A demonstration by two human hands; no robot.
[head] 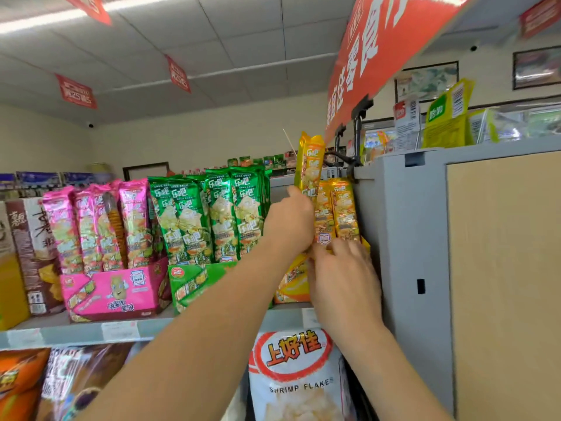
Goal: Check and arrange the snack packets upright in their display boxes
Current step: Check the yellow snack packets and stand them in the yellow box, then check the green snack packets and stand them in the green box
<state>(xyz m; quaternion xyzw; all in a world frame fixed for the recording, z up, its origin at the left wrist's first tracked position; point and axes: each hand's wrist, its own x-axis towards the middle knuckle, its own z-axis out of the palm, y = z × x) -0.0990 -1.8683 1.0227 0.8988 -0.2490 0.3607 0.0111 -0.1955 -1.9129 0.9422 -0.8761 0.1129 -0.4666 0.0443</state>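
left hand (288, 221) grips raised yellow packet (310, 165); right hand (344, 268) just below

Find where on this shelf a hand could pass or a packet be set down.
Free: the shelf strip before the pink box, and the gap between the green packets and the raised yellow packet. Crowded: the yellow box corner, where left hand and right hand meet beside the grey cabinet.
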